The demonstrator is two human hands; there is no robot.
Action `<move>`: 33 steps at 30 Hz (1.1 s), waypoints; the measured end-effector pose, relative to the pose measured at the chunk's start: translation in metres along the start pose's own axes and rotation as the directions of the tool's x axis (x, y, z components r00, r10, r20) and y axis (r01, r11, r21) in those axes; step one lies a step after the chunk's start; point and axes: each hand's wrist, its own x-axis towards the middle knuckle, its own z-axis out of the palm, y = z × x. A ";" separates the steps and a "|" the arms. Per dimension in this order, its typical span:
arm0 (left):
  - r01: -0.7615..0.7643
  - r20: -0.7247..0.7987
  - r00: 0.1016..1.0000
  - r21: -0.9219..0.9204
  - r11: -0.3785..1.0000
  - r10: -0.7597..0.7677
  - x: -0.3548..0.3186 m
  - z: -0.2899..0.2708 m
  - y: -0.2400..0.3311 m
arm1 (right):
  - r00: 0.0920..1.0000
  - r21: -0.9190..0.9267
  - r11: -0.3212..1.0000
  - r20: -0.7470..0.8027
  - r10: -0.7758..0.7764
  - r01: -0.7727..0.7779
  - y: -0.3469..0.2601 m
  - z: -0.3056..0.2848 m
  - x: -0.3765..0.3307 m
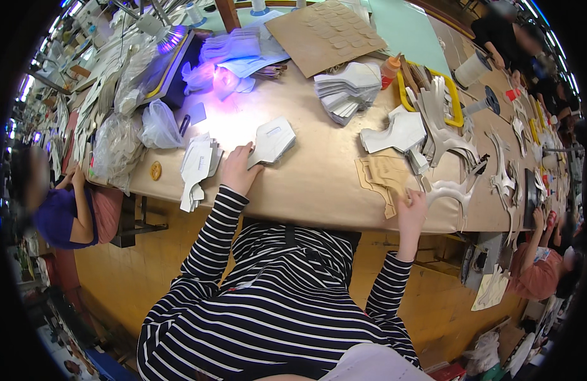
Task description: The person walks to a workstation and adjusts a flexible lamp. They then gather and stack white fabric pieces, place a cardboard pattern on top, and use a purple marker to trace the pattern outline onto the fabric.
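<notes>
My left hand (241, 171) is at the near left end of a small stack of white cut pieces (274, 141), its thumb and fingers closed about that end. The stack lies flat on the brown-covered table. To the left of this hand is another pile of white cut pieces (198, 166), fanned out over the table edge. My right hand (410, 213) pinches the near right corner of tan cut pieces (387, 174), which have curved outlines and overlap one another. Behind them lies a thicker stack of white pieces (395, 132), partly touching the tan ones.
A fanned grey-white stack (349, 89), an orange bottle (390, 70) and a yellow tray (455, 105) stand farther back. A brown board (325, 33) lies at the far side. Plastic bags (119, 143) and a lit lamp (169, 38) are left. Co-workers sit at both sides.
</notes>
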 end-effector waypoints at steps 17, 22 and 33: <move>0.152 0.075 0.983 0.178 0.972 -0.168 0.037 0.000 -0.011 | 0.971 0.075 0.989 0.215 0.108 -0.127 -0.021 0.023 -0.025; 0.206 0.165 0.957 0.200 0.958 -0.240 0.056 -0.012 -0.020 | 0.928 0.149 0.980 0.366 0.068 -0.131 -0.023 0.025 -0.025; 0.176 -0.057 0.984 0.095 0.980 -0.171 -0.007 0.013 0.009 | 0.909 0.460 0.875 0.413 -0.062 -0.149 -0.064 0.030 -0.019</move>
